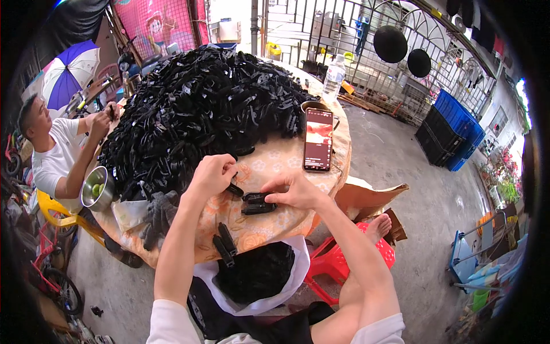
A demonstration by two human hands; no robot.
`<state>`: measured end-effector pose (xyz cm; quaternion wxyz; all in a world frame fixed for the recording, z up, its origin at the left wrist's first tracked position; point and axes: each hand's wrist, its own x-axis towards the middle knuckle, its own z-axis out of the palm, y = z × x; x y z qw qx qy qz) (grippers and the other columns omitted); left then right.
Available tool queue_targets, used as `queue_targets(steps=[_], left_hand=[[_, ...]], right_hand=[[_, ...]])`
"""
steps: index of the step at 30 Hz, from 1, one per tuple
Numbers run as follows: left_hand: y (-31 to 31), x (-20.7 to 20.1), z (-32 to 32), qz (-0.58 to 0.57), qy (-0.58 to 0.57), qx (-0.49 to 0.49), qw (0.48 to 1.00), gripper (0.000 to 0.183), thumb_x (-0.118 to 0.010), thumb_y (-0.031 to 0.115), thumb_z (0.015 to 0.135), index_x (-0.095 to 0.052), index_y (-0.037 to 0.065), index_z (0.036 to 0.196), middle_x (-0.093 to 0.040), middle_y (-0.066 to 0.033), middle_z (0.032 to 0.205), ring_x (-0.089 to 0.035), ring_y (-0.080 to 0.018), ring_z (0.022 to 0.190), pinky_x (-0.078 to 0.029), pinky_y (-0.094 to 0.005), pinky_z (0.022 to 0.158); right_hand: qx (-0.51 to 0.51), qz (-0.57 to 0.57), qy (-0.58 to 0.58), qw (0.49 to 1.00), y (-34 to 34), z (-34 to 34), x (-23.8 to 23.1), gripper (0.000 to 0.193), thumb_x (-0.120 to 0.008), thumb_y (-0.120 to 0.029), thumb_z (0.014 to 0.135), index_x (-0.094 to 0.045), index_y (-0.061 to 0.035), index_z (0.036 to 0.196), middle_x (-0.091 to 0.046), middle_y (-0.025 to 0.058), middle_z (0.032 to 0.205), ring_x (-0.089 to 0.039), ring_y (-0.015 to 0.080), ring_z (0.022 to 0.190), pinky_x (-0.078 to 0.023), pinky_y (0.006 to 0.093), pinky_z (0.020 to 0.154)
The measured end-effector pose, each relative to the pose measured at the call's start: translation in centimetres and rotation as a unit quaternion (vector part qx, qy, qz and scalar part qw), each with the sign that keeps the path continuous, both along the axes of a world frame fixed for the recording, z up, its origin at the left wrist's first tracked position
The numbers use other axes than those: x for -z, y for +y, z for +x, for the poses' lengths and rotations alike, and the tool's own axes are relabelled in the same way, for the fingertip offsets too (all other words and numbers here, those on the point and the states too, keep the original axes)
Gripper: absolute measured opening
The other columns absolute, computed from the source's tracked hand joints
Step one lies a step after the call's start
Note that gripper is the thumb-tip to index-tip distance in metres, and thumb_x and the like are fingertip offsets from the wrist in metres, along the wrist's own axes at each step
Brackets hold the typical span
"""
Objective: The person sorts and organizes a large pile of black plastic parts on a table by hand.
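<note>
A big heap of elongated black plastic pieces [206, 97] covers much of the round table; their exact kind is too small to tell. My left hand [213, 176] is closed, fingers curled on one black plastic piece [234, 190] at the heap's near edge. To its right, my right hand [295, 190] has thumb and fingers pinched at the end of a small group of black plastic pieces [256, 207] lying on the cloth. A few more loose pieces [224, 243] lie near the table's front edge. Below it, a white sack [301, 261] holds many black pieces.
A phone [318, 140] leans upright against a metal container on the flowered tablecloth [275, 157], with a clear bottle [334, 77] behind. Grey gloves [162, 215] and a metal bowl [98, 188] lie left. A co-worker [57, 149] sits at the left. A red stool [326, 272] stands below.
</note>
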<state>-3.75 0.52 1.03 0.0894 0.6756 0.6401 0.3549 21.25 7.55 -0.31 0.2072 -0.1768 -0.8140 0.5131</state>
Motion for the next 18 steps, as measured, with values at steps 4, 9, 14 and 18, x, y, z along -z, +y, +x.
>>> queue_targets(steps=[4, 9, 14, 18], left_hand=[[-0.1, 0.2, -0.2, -0.001, 0.023, 0.027, 0.999, 0.017, -0.069, 0.013, 0.08, -0.069, 0.0, 0.092, -0.07, -0.0176, 0.083, -0.068, -0.0345, 0.079, -0.053, -0.0399, 0.07], [0.2, 0.5, -0.2, -0.002, 0.027, 0.031, 0.999, 0.017, -0.066, 0.01, 0.081, -0.069, 0.001, 0.095, -0.069, -0.0176, 0.086, -0.067, -0.0365, 0.083, -0.053, -0.0417, 0.073], [0.7, 1.1, -0.1, 0.065, 0.005, 0.008, 0.998, 0.016, -0.061, 0.005, 0.086, -0.068, 0.002, 0.1, -0.067, -0.018, 0.088, -0.065, -0.0383, 0.086, -0.052, -0.0428, 0.076], [0.5, 0.2, 0.7, 0.097, -0.038, -0.049, 0.993, 0.018, -0.057, 0.002, 0.09, -0.066, 0.002, 0.106, -0.064, -0.018, 0.091, -0.063, -0.0377, 0.086, -0.051, -0.0419, 0.076]], right_hand=[[0.017, 0.042, -0.024, 0.999, -0.6, 0.0, -0.5, 0.025, -0.072, -0.009, 0.085, -0.074, -0.0024, 0.109, -0.074, 0.0068, 0.097, -0.066, 0.0108, 0.087, -0.053, 0.0266, 0.079], [0.001, 0.009, -0.012, 1.0, -0.2, 0.0, 0.1, 0.022, -0.071, -0.015, 0.086, -0.075, -0.0075, 0.106, -0.068, 0.0059, 0.093, -0.062, 0.0169, 0.089, -0.05, 0.0308, 0.083], [-0.007, 0.005, -0.022, 1.0, -0.2, 0.1, -0.1, 0.019, -0.07, -0.018, 0.088, -0.076, -0.007, 0.103, -0.069, 0.0054, 0.092, -0.062, 0.0164, 0.089, -0.049, 0.0305, 0.081], [-0.057, -0.003, -0.029, 0.998, -0.1, 0.3, -0.3, 0.019, -0.07, -0.02, 0.09, -0.077, -0.0063, 0.101, -0.069, 0.0054, 0.091, -0.062, 0.0155, 0.087, -0.049, 0.0298, 0.078]])
